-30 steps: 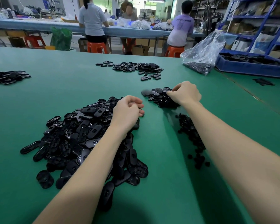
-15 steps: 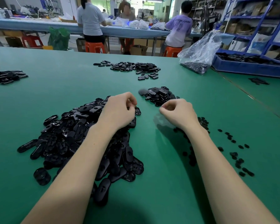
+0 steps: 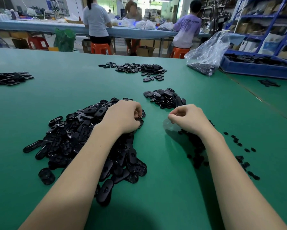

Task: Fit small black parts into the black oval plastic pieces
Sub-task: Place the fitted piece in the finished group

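Note:
A big heap of black oval plastic pieces [image 3: 83, 140] lies on the green table [image 3: 164, 188] left of centre. My left hand [image 3: 122, 117] rests on the heap's far right corner, its curled fingers gripping one oval piece [image 3: 140, 115]. My right hand [image 3: 187, 118] hovers a little to the right with its fingers curled and thumb against forefinger; I cannot see anything between them. Small black parts [image 3: 195, 146] lie scattered under and right of my right forearm. A smaller pile of oval pieces [image 3: 166, 97] sits just beyond my right hand.
More piles of black pieces lie farther back [image 3: 136, 68] and at the far left [image 3: 8, 78]. A clear plastic bag [image 3: 207, 55] and a blue tray [image 3: 258, 67] stand at the back right. People sit at another table behind.
My right hand has drawn back from the smaller pile toward me and now hangs over the small parts. My left hand stays at the heap's corner, barely shifted.

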Available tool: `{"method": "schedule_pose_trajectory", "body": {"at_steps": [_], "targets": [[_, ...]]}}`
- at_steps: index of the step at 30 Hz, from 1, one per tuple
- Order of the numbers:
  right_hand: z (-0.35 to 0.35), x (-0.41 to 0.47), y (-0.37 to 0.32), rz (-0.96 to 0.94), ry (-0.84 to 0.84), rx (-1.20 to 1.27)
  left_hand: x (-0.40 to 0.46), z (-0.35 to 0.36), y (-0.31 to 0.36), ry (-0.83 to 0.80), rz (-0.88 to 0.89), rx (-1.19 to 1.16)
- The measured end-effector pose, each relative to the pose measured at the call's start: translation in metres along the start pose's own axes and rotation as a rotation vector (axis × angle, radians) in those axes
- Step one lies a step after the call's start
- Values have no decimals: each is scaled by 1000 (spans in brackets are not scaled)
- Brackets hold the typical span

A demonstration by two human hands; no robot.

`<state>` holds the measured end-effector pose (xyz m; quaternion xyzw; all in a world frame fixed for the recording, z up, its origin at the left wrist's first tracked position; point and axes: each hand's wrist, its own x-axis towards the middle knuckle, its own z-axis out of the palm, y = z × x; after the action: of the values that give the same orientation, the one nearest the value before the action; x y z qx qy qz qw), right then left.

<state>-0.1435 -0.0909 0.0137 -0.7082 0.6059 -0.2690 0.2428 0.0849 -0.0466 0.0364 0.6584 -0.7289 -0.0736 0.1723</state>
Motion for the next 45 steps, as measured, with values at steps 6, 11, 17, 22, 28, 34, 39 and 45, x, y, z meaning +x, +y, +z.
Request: {"method": "schedule_pose_trajectory", "body": {"at_steps": [6, 11, 17, 22, 28, 34, 39, 45], "targets": [[-28, -3, 0, 39, -177, -197, 5, 15, 17, 126, 99, -366], [-34, -6, -2, 134, -259, -317, 2, 31, 32, 73, -70, -839], [-29, -9, -5, 153, -236, -308, 1, 38, 41, 38, -304, -1297], [-28, -10, -6, 61, -188, -251, 3, 40, 40, 61, -342, -1351], [-26, -8, -15, -79, -116, 68, 4, 39, 36, 72, -337, -1366], [-24, -13, -24, -112, -174, 303, 4, 36, 36, 45, -327, -1352], [-17, -12, -28, -120, -91, 312, 3, 36, 35, 23, -278, -1407], [-13, -10, -30, -35, -63, 393, 3, 36, 33, 10, -248, -1434]]}}
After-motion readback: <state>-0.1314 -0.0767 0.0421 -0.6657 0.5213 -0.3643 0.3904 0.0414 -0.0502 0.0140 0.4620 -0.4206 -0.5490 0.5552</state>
